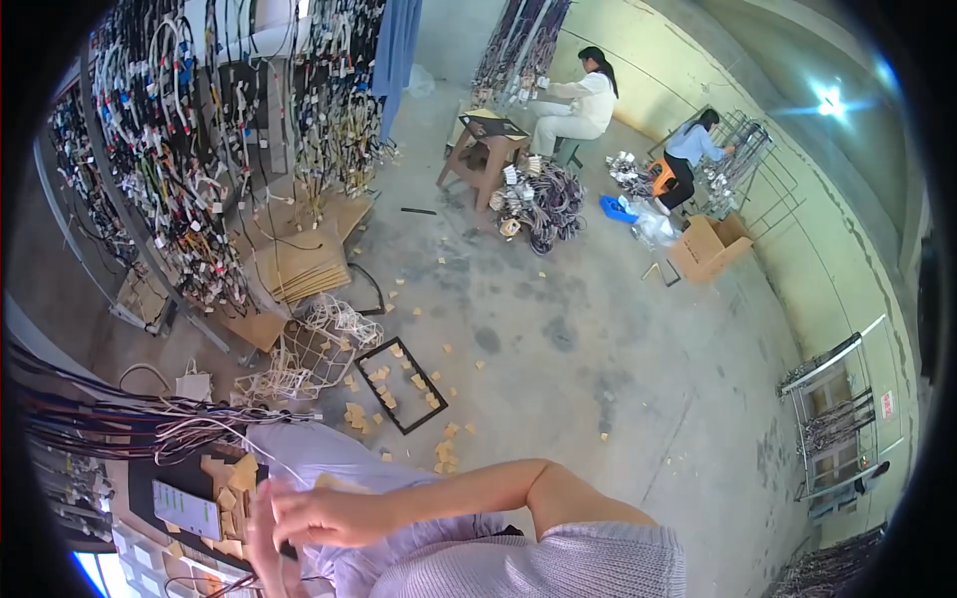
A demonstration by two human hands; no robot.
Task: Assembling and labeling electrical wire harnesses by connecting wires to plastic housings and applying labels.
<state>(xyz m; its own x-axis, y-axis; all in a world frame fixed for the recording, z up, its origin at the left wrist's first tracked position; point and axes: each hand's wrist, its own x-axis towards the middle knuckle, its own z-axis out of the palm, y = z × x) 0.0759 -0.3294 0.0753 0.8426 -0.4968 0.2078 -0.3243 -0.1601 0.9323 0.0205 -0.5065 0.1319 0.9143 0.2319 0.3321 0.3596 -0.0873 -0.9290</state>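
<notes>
My right hand (344,515) reaches across my body from the right, its fingers bent and meeting my left hand. Whatever is in those fingers is hidden. My left hand (269,548) is upright beside it, smeared by motion, so its fingers are unclear. Just above both hands, a thin white wire (264,450) runs down from a bundle of dark and purple wires (120,414). Left of the hands lies a pale phone-shaped slab (187,510) on a dark surface. Small tan paper pieces (229,513) are scattered beside it.
Racks of hanging wire harnesses (179,149) stand at the far left. On the floor lie a black rectangular frame (402,385), tan scraps (446,453) and a white wire tangle (309,344). Two people sit working far off, near coiled harnesses (543,204) and a cardboard box (710,249).
</notes>
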